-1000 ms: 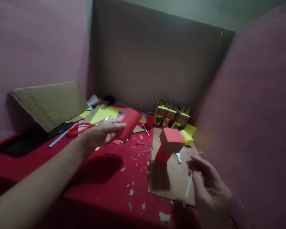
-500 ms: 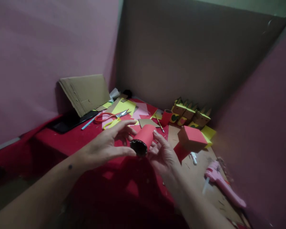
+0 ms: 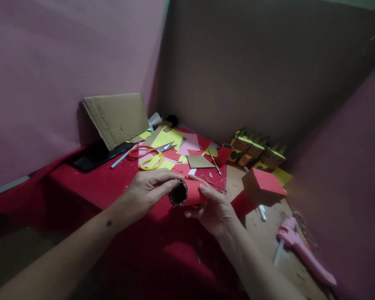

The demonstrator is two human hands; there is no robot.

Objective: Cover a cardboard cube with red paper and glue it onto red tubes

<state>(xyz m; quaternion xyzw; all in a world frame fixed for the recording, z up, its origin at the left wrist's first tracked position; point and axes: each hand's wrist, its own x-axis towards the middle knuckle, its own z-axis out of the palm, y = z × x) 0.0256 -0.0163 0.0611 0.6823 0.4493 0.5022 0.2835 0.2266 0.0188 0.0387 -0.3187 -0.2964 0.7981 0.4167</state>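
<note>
A red paper-covered cardboard tube (image 3: 193, 192) lies nearly level between my hands, above the red cloth. Its open end, with a ragged corrugated rim, faces left and toward me. My left hand (image 3: 146, 191) is closed at that end, thumb on the rim and fingers behind the tube. Around the other end my right hand (image 3: 218, 210) is closed, thumb on top and fingers partly hidden beneath. To the right of it stands another red tube (image 3: 245, 203) topped by a box (image 3: 265, 183) with a red upper face.
Scissors (image 3: 150, 152) with red and yellow handles lie among paper scraps. Farther back are a pencil (image 3: 215, 163), a standing red tube (image 3: 224, 155) and spiked cardboard pieces (image 3: 259, 150). A pink glue gun (image 3: 303, 248) lies right; folded cardboard (image 3: 120, 118) leans left.
The tube has turned from pointing away to lying sideways. My left hand, spread beside it before, has closed on its open end. The view has shifted slightly left.
</note>
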